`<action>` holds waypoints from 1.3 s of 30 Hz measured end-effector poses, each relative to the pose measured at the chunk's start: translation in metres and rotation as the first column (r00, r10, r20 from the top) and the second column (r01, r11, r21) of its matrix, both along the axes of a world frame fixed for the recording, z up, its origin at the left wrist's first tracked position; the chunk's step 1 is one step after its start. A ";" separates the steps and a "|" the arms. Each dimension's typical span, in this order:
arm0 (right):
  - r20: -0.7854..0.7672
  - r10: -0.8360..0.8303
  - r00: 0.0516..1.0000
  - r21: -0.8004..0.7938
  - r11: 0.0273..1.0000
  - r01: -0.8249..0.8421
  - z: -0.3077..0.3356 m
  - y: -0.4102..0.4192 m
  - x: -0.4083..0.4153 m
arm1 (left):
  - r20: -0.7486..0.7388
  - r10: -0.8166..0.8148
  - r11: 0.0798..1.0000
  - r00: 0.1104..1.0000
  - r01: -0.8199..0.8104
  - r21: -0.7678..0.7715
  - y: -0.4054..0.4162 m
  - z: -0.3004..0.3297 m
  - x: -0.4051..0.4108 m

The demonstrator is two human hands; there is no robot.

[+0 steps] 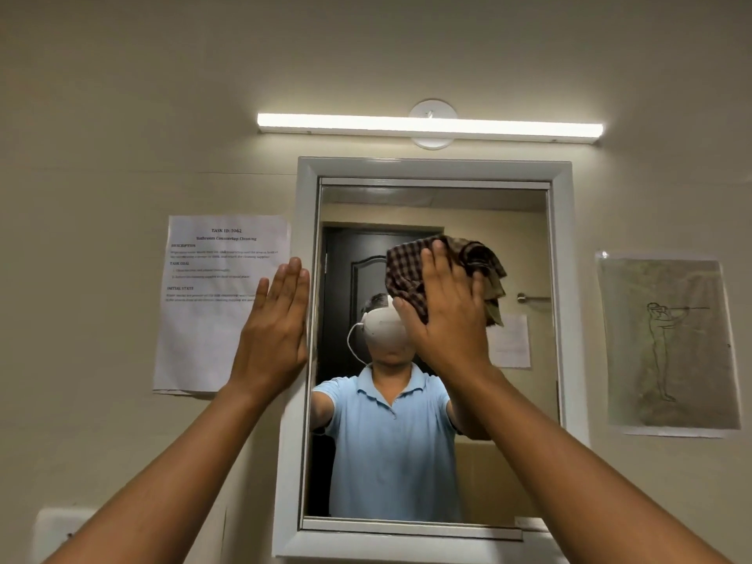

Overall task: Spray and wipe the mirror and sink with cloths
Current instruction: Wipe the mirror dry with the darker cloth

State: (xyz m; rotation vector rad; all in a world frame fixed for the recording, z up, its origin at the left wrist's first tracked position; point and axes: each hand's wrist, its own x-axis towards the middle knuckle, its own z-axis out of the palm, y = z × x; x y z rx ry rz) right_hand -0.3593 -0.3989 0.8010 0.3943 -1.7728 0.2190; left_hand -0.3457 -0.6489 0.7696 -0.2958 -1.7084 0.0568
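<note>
**Two hands up at the mirror, one cloth on the glass**

Two bare arms reach up from the bottom corners. Far left, low on the wall, a pale fixture [61, 531] sits half cut off by the frame edge. Above it a printed task sheet [211, 303] is stuck to the beige wall. The left hand [274, 331] lies flat across that sheet's right edge and the mirror frame [303, 238], fingers straight and pressed together, holding nothing.

On to the mirror [525, 246]: white-framed, with a lit tube lamp [429, 126] above it. The glass reflects a person in a light blue polo wearing a white headset, with a dark door behind.

Here's the action — the right hand [445, 315] is spread wide, palm forward, pinning a bunched brown checked cloth [403, 266] against the upper middle of the glass. Its fingers fan over the fabric, pressing it rather than gripping it, and loose folds spill out to the right.

Far right, a line drawing of a figure [667, 343] hangs on the wall.
</note>
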 end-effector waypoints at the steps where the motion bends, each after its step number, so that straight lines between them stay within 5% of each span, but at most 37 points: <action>1: -0.010 -0.004 1.000 0.041 0.999 0.004 0.011 -0.010 0.000 | 0.000 -0.006 1.000 1.000 0.006 -0.001 0.000 0.000 0.000; 9: -0.041 0.035 0.999 0.302 0.953 -0.022 0.081 -0.079 0.004 | 0.004 -0.030 0.999 1.000 0.030 -0.015 -0.004 0.000 -0.001; 21: -0.066 0.135 0.989 0.535 0.841 -0.079 0.001 -0.061 0.000 | 0.005 -0.094 0.991 0.996 0.093 0.095 -0.007 -0.013 0.000; 28: -0.040 0.118 0.992 0.735 0.676 -0.051 -0.019 -0.028 -0.001 | 0.040 0.018 1.000 0.999 -0.018 -0.010 -0.006 -0.011 0.005; 32: -0.051 0.094 0.994 0.638 0.769 -0.040 -0.004 0.002 0.000 | 0.016 0.051 0.997 0.999 -0.050 -0.064 -0.005 -0.011 0.004; 39: -0.040 0.002 0.999 0.179 0.984 0.005 0.024 0.065 -0.001 | 0.015 0.061 0.997 0.998 -0.060 -0.054 -0.001 -0.011 0.002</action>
